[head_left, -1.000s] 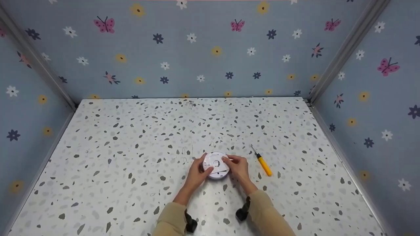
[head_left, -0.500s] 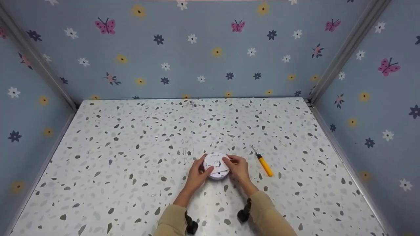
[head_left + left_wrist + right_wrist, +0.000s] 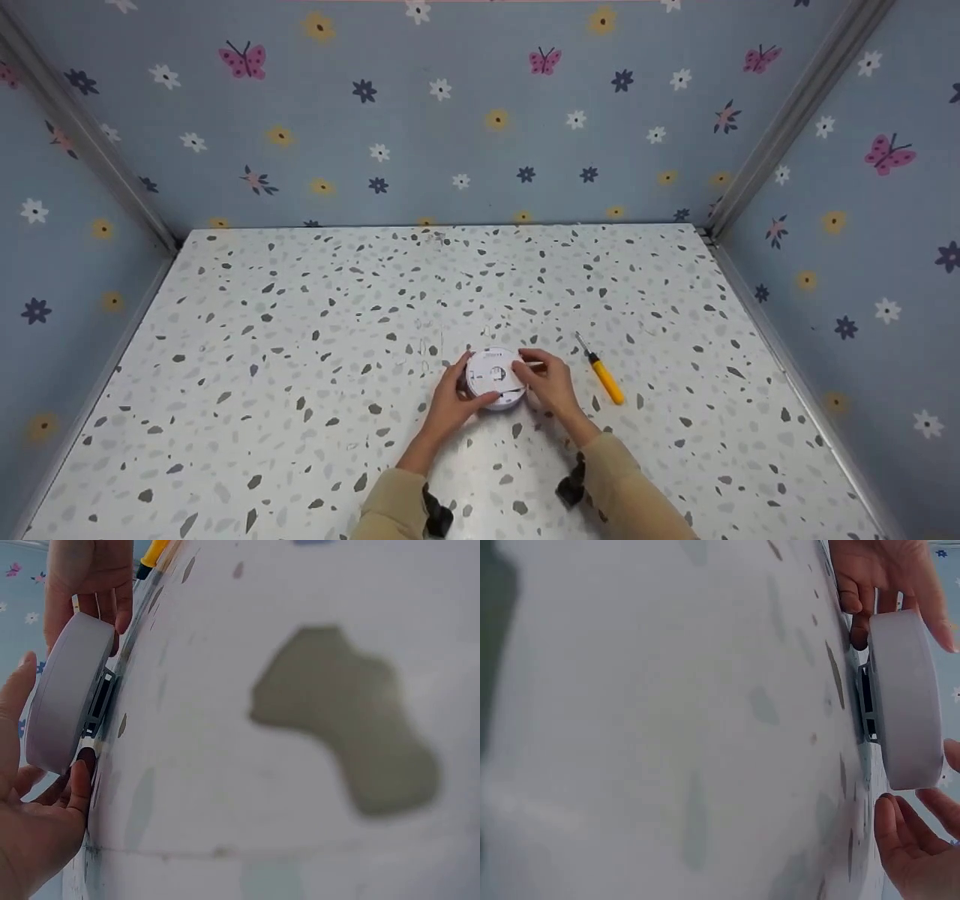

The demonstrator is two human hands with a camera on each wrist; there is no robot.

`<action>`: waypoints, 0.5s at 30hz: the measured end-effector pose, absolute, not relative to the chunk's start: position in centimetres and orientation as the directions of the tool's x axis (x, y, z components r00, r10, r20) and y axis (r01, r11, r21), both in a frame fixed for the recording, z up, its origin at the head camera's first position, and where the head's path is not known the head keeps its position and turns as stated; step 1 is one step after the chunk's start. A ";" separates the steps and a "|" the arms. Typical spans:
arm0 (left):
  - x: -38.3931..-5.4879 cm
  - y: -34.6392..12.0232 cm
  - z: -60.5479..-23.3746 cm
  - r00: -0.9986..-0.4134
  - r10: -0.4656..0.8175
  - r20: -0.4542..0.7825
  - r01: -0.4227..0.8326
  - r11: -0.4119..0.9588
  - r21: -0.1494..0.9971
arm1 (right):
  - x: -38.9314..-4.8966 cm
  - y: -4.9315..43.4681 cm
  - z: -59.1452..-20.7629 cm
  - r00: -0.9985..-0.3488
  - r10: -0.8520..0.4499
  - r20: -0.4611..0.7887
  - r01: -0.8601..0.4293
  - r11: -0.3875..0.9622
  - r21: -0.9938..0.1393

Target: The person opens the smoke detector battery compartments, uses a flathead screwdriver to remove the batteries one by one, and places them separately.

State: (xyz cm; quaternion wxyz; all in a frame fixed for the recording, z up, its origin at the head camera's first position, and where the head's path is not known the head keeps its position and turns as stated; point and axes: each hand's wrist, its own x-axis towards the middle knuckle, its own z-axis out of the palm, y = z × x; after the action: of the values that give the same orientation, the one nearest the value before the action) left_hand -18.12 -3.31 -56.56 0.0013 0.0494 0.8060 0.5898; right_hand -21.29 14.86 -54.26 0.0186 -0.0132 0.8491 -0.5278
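A round white smoke detector lies back side up near the table's front middle. Its flat back has a central hole and small markings, with a dark slit at the lower right. In the left wrist view its smooth side wall shows, with a dark slotted vent facing the table. My left hand holds its left side, thumb across the front of the top. From the right, my right hand grips the rim, thumb on top and fingers curled at the side. Part of the rim is hidden by the fingers.
To the right of the right hand lies a yellow-handled screwdriver, its tip pointing away. The speckled table is bounded by flower-patterned walls at the back and sides.
My left thumb has slid right along the detector's front edge. The right hand and forearm have shifted slightly right. The screwdriver stays in place.
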 end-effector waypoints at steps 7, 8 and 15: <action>-17.9 -3.4 -56.5 -0.991 0.109 0.082 0.112 0.298 0.948 | -21.5 15.4 -53.9 -0.988 -0.143 0.051 -0.111 0.458 -0.882; -17.9 -3.4 -56.5 -0.990 0.114 0.084 0.115 0.300 0.947 | -21.5 15.4 -53.8 -0.984 -0.163 0.070 -0.140 0.469 -0.872; -17.8 -3.4 -56.6 -0.984 0.141 0.105 0.147 0.328 0.933 | -21.6 15.4 -53.5 -0.936 -0.302 0.180 -0.318 0.512 -0.798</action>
State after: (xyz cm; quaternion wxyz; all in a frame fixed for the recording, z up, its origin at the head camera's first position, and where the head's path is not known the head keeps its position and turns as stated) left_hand -17.85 -3.45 -56.55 -0.0025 0.0882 0.8149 0.5729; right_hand -21.57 15.40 -53.51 -0.0088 -0.1784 0.8695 -0.4606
